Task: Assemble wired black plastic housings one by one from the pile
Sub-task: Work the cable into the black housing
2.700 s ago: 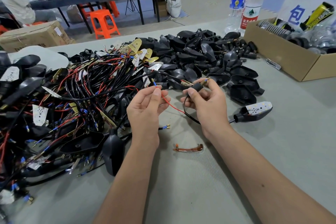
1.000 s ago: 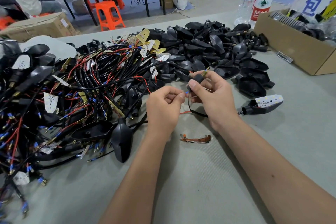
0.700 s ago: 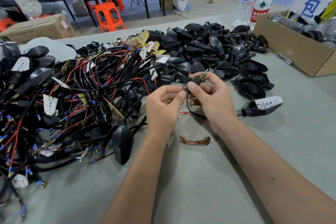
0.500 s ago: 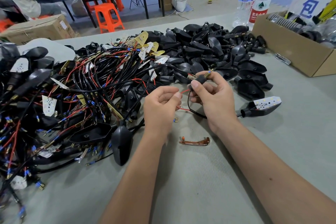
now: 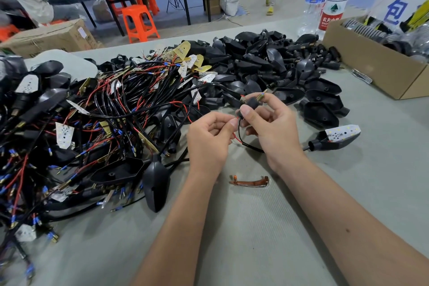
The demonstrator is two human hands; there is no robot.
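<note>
From the head view, the right hand [image 5: 276, 127] is pinching a small black sleeve [image 5: 251, 103], while the left hand [image 5: 209, 137] is pinching its red wire [image 5: 236, 136] just beside it. The lead is running right to a housing [image 5: 334, 139]. The feeding probably wants the wire kept straight and fed gently. The pile [image 5: 116, 111] is lying left of both hands.
</note>
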